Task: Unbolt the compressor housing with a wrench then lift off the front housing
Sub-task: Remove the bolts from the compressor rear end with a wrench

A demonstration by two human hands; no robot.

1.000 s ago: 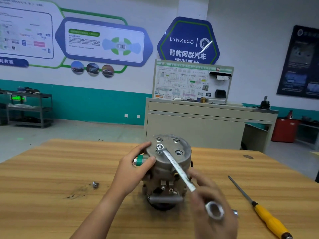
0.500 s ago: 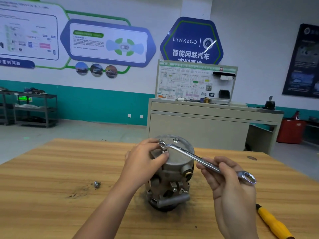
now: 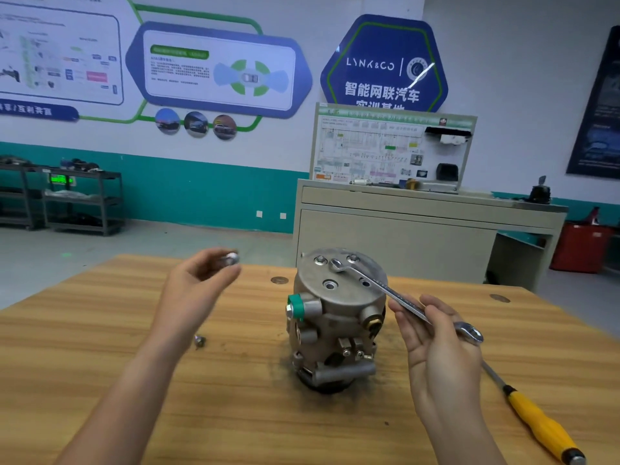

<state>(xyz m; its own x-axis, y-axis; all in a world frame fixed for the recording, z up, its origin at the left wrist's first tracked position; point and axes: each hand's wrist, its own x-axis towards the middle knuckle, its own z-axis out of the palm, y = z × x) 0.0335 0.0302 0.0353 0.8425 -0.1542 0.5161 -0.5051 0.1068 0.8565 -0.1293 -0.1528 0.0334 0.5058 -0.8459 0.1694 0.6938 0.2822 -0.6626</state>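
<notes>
At the middle of the wooden surface [image 3: 100, 357], the right grip [image 3: 439, 350] is curled round the shaft of a wrench [image 3: 380, 286]. Fingers and thumb pinch it near its nearer ring end, which sticks out past the hand to the right. The wrench slants up and away to the compressor [image 3: 332, 330]. Its far ring end rests on the flat top of the front housing [image 3: 342, 290], between two bolts [image 3: 320, 260] seated near the far rim. Two open holes show on that top face, nearer the person.

The left grip [image 3: 198, 290] is raised to the left of the compressor, well apart from it. It pinches a loose bolt [image 3: 230, 258] between thumb and fingertips; blur hides the bolt's detail. Below that hand a second loose bolt [image 3: 200, 340] lies on the surface.

The compressor stands upright, well in from every edge of the surface, with a green cap [image 3: 296, 307] on a port on its left side. A screwdriver [image 3: 540, 427] with a yellow handle lies by the right forearm.

Beyond the far edge stands a grey cabinet [image 3: 396, 236]. A red bin [image 3: 582, 251] sits at the right, its contents out of sight. Metal shelves [image 3: 84, 203] by the left wall carry small parts.
</notes>
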